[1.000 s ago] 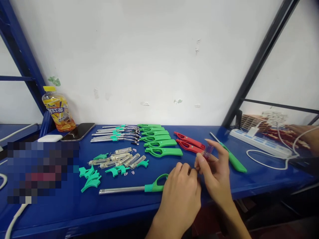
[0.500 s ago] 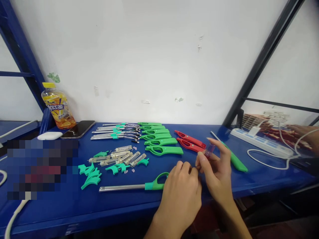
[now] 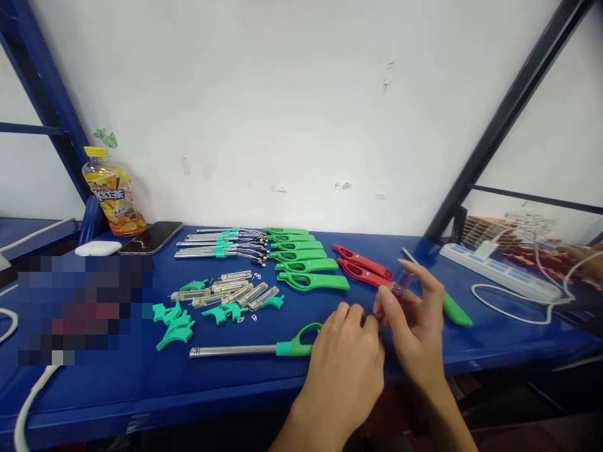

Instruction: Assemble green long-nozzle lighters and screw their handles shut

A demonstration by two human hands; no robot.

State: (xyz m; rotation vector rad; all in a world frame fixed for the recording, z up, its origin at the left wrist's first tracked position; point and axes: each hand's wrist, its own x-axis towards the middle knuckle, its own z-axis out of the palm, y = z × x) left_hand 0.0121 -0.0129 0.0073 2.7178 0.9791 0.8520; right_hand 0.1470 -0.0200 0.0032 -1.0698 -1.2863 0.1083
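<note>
Watching over the blue table (image 3: 117, 386), I judge the long green-handled lighter (image 3: 254, 349) could slide toward the front edge if the left hand (image 3: 346, 358) pressed unevenly, and the small clear piece (image 3: 402, 284) could drop if the right hand (image 3: 417, 320) loosened its pinch. The lighter lies with its metal tube out to the left, its handle end under the left hand — fingers hidden, so I can't tell whether they grip. Just beside, the right hand holds the clear piece under its curled index finger.
</note>
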